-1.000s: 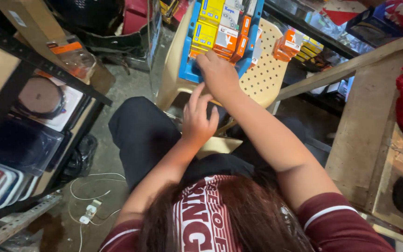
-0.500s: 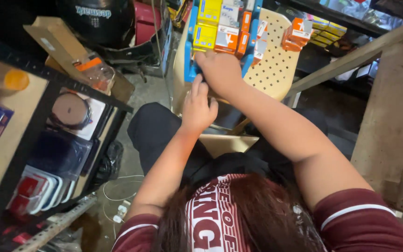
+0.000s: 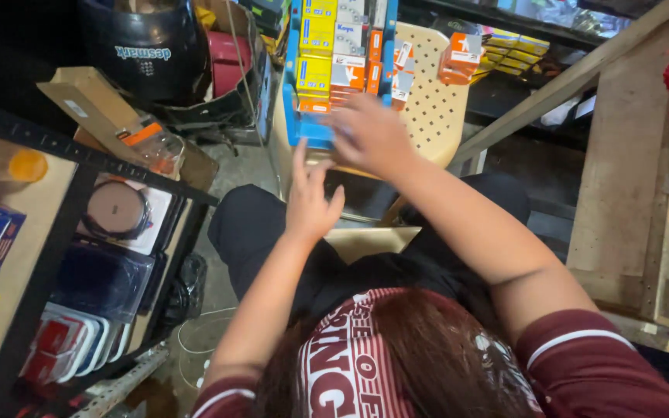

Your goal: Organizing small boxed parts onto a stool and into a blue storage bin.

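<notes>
A long blue tray (image 3: 297,116) filled with rows of small yellow, white and orange boxes (image 3: 315,73) lies on a cream perforated plastic chair (image 3: 431,108) in front of me. My right hand (image 3: 369,135) is blurred at the tray's near end, over the orange boxes; whether it grips anything is unclear. My left hand (image 3: 311,197) hovers just below the tray's near edge, fingers apart and pointing up at it, holding nothing. My dark trousers and maroon shirt fill the bottom of the view.
A black shelf rack (image 3: 79,155) with packaged goods stands at the left. A cardboard box (image 3: 90,97) and a dark round container (image 3: 145,46) lie behind it. More orange boxes (image 3: 458,62) sit on the chair. A wooden frame (image 3: 621,178) runs along the right.
My left hand has dropped back from the tray's edge and spread its fingers. My right hand has shifted slightly at the tray's near end. The view has tilted, showing more of the shelf.
</notes>
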